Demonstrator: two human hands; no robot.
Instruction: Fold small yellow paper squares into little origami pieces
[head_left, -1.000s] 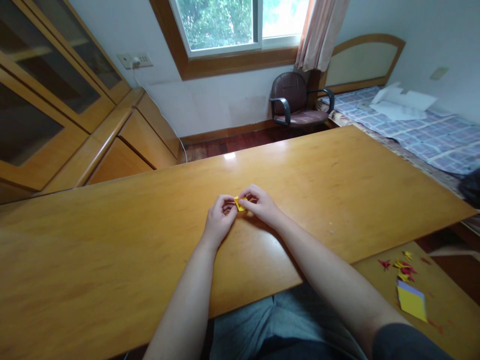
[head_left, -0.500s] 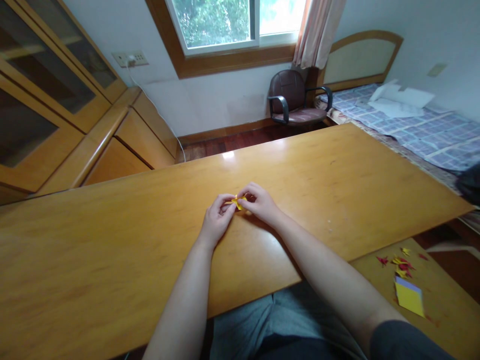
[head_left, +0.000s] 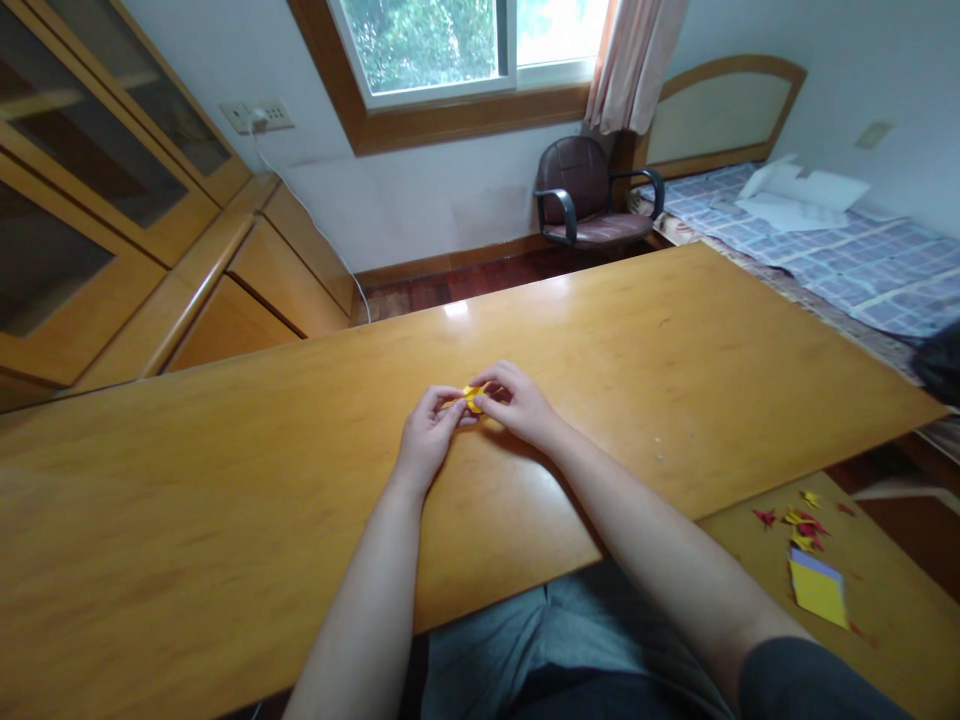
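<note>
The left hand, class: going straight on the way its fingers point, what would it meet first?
The folded yellow paper the left hand pinches, then probably the right hand; depth is unclear.

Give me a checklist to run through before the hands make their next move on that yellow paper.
1. Left hand has hold of the yellow paper piece: ok, fingertips pinch its left side.
2. Right hand has hold too: ok, thumb and fingers at its right side.
3. Creases lined up: cannot tell, the piece is tiny and partly covered by fingers.
4. Yellow and purple sheets away from the hands: ok, they lie on the side surface at right.
5. Red and yellow folded pieces all spread apart: not ok, several are bunched together above the sheets.
</note>
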